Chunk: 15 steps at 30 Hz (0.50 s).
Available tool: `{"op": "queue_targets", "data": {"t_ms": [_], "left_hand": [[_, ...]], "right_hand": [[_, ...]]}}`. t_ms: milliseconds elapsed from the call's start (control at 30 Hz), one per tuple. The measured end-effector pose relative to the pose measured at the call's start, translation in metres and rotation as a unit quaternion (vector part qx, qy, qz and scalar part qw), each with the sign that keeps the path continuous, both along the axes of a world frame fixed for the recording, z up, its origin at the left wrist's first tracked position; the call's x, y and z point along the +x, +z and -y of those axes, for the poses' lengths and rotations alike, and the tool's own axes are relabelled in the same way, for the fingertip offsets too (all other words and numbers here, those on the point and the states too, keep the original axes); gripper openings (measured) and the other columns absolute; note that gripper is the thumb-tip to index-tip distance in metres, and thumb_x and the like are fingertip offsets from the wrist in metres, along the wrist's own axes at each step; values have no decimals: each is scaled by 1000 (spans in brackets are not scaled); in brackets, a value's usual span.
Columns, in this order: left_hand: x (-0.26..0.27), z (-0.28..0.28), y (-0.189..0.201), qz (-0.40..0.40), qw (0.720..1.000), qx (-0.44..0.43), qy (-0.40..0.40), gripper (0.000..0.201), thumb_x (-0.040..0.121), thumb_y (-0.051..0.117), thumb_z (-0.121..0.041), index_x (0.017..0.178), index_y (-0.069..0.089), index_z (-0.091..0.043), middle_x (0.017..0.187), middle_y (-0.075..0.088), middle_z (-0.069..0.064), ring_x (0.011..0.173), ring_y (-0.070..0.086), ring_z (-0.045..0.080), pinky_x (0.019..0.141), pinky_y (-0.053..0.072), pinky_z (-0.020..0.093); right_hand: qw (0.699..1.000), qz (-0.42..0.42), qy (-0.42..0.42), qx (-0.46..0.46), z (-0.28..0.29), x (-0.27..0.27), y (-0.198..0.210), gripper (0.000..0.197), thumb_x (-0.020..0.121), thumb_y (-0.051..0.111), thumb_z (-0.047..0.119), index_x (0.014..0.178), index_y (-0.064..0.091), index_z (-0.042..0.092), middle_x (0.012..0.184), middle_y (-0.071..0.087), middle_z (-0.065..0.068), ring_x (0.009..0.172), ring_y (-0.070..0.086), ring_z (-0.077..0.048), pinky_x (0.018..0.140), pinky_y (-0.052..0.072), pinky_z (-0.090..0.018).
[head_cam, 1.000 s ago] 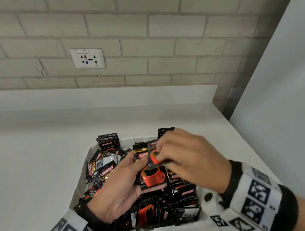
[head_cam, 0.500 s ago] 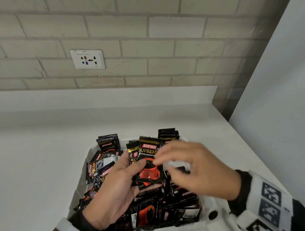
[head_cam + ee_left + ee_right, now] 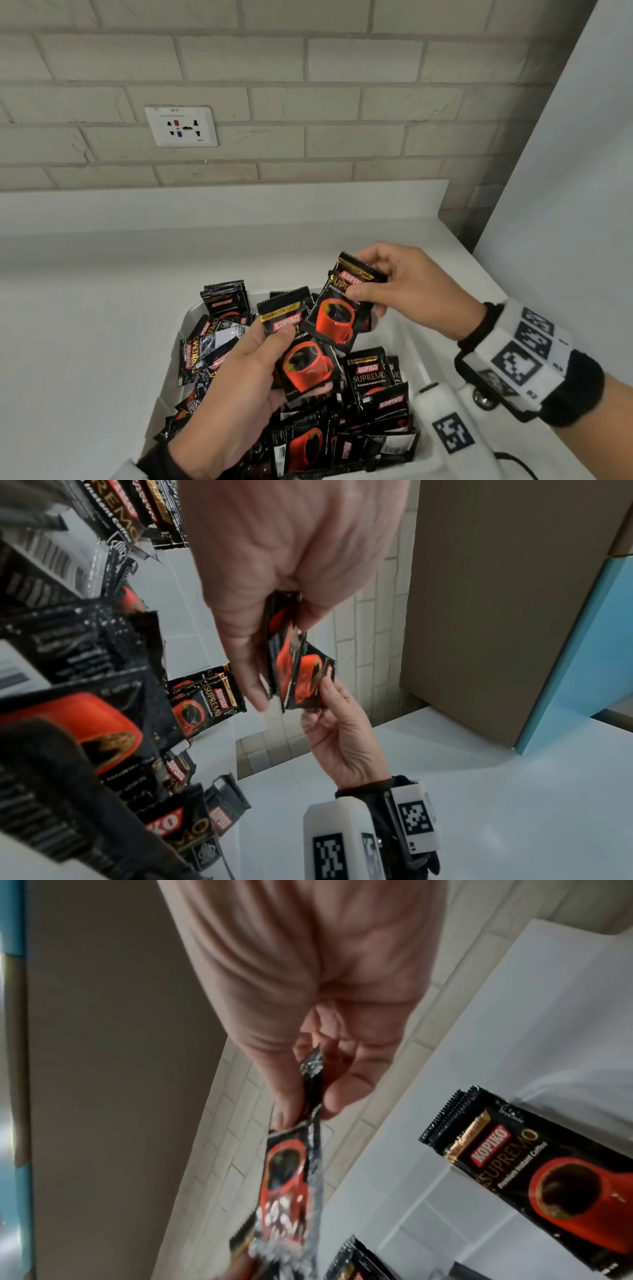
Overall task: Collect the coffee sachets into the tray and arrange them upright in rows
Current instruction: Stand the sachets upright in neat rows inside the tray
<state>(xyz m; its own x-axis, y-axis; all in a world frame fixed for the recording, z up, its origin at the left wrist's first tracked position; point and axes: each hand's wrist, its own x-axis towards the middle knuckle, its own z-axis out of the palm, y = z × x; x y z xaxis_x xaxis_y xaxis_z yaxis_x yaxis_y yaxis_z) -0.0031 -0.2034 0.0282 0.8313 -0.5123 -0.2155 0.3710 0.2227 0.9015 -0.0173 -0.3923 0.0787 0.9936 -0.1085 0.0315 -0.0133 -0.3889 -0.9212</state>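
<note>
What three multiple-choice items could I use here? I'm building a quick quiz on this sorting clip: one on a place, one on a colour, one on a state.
1. Where is the wall socket?
A. On the brick wall, upper left
B. On the counter
C. On the tray's rim

2. What colour is the cup printed on the sachets?
A. Blue
B. Red-orange
C. Green

3. How do most sachets in the tray lie?
A. In upright rows
B. In a loose jumble
C. In sealed boxes

Answers:
1 A, the socket sits in the bricks above the counter.
2 B, the sachet pinched by the right hand shows it, as does the sachet stack in the left hand.
3 B, they overlap at all angles.
</note>
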Motion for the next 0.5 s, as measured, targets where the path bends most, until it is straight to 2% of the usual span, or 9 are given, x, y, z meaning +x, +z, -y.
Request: {"op": "queue_targets", "data": {"t_ms": [67, 133, 200, 300, 333, 367, 433, 500], "left_hand": [[3, 0, -1, 20, 1000, 19, 13, 15, 92, 47, -6, 95, 60, -12, 74, 73, 5, 59, 69, 16, 53, 59, 34], [4, 2, 0, 57, 997, 38, 24, 18, 83, 56, -7, 99, 61, -13, 81, 74, 5, 64, 70, 17, 51, 57, 31], [5, 4, 1, 92, 994, 47, 29, 31, 68, 63, -11, 99, 62, -15, 84, 75, 5, 67, 70, 17, 50, 55, 28], [5, 5, 2, 123, 990, 56, 43, 30, 61, 67, -12, 89, 68, -24, 85, 75, 3, 72, 71, 18, 58, 55, 30], [5, 5, 1, 126, 989, 58, 51, 28, 61, 69, -12, 86, 70, -26, 86, 75, 4, 74, 72, 20, 62, 55, 34], [6, 4, 0, 130, 988, 63, 57, 26, 61, 69, -13, 83, 71, -27, 87, 75, 4, 76, 72, 21, 65, 54, 37], [6, 3, -2, 137, 986, 69, 59, 23, 61, 69, -16, 80, 72, -29, 85, 75, 4, 73, 72, 21, 63, 55, 36], [6, 4, -3, 131, 988, 60, 57, 19, 63, 66, -17, 79, 71, -26, 81, 75, 3, 68, 71, 17, 55, 56, 28]], "right_hand": [[998, -12, 48, 29, 2, -1, 5, 25, 75, 70, 3, 88, 58, 20, 81, 67, -2, 65, 55, -27, 51, 47, -24], [992, -43, 117, 23, -1, -3, 8, 32, 75, 70, 3, 95, 57, 25, 86, 68, -4, 67, 58, -20, 51, 47, -20], [987, -58, 149, -14, -6, -2, 7, 40, 74, 72, 6, 99, 55, 32, 92, 69, -6, 68, 59, -13, 55, 48, -18], [987, -58, 134, -66, -11, 1, 1, 44, 73, 75, 13, 107, 56, 34, 93, 66, 4, 76, 61, -5, 75, 51, -21], [987, -55, 128, -84, -12, 1, -1, 45, 72, 76, 16, 110, 58, 31, 93, 63, 8, 75, 59, 2, 79, 50, -22], [986, -52, 122, -101, -13, 1, -3, 43, 72, 77, 19, 110, 60, 30, 92, 61, 11, 73, 56, 8, 78, 48, -21], [986, -46, 111, -113, -15, 1, -3, 31, 71, 78, 22, 95, 62, 32, 86, 57, 15, 63, 51, 12, 68, 41, -14], [988, -44, 104, -110, -15, 1, -1, 24, 69, 79, 20, 78, 59, 31, 83, 57, 12, 65, 52, 3, 66, 44, -19]]}}
